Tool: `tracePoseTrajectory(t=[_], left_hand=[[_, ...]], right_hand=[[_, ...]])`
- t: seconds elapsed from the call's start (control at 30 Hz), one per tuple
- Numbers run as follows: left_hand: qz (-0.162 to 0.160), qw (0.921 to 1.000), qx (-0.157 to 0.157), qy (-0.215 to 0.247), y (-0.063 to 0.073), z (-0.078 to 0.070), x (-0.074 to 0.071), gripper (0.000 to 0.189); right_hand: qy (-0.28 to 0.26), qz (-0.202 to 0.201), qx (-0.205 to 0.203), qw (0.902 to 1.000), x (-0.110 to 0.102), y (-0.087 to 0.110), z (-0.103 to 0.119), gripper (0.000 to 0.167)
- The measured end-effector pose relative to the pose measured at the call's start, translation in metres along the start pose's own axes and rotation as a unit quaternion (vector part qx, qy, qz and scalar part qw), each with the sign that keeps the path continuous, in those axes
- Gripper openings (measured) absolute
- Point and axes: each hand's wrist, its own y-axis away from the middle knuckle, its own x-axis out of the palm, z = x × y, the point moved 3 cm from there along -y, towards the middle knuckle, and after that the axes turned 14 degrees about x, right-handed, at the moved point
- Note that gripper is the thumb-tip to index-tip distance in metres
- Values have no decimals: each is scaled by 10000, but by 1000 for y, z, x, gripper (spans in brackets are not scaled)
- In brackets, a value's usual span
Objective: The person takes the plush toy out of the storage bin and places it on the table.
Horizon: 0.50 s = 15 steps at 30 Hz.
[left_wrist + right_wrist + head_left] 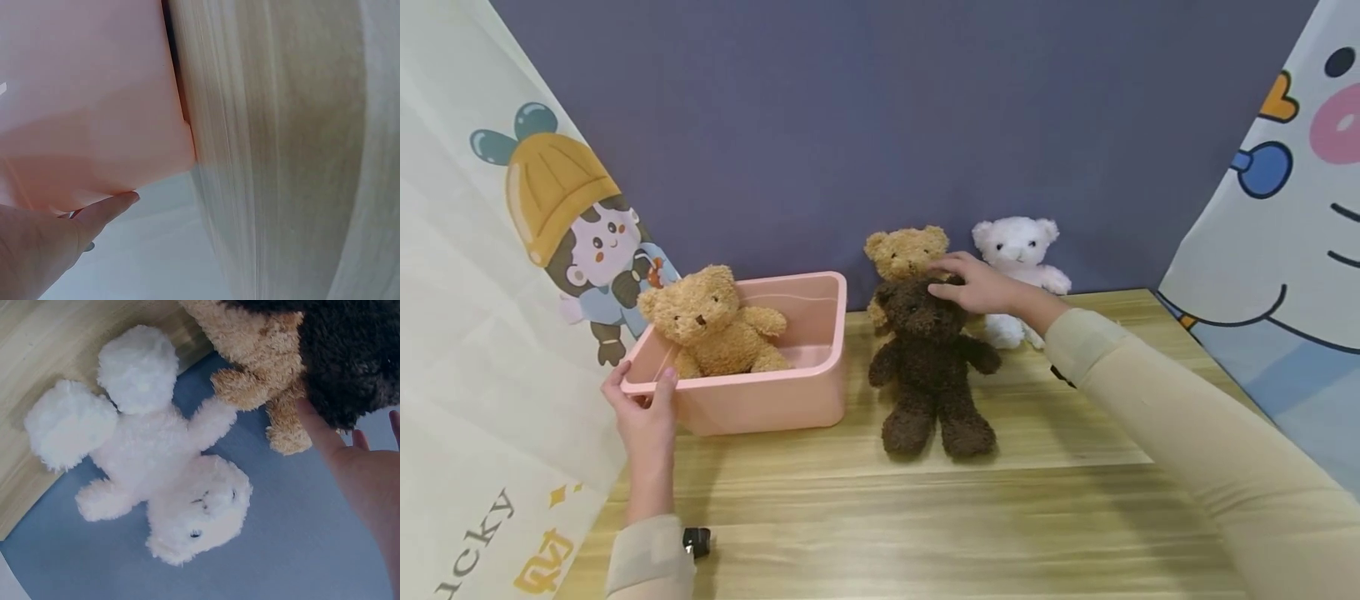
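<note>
My left hand [643,417] grips the near left corner of a pink plastic bin [760,404], thumb over the outer wall. In the left wrist view, the thumb of that hand [50,244] lies along the bin's smooth side [94,106]. A tan teddy bear [722,333] sits inside, leaning back against the left end. My right hand [981,287] holds the head of a dark brown teddy bear [932,358], thumb on its front and fingers over the top. This bear faces me, legs stretched forward on the table, and partly hides a second tan bear [906,250].
A white teddy bear [1015,242] sits against the dark blue-grey back panel [880,125], right of the second tan bear. Wood-grain table [880,533] extends in front of everything. Cartoon-printed sheets stand at the left [512,333] and right [1285,275].
</note>
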Motion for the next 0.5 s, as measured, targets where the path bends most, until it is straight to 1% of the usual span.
tracePoseTrajectory(t=[0.13,0.23,0.4,0.5], left_hand=[[79,9999,-63,-38,1,0,-1,71],[79,9999,-89,-24,2,0,-1,70],[48,10000,-11,5,3,-2,-1,70],[34,10000,31,-5,2,-2,-2,70]], right_hand=[[-102,20,-31,9999,-6,-1,4,63],[-140,17,-22,9999,-11,-2,10,62],[-175,-43,-3,9998,-21,-4,21,62],[-213,40,-20,9998,-24,-6,28,63]])
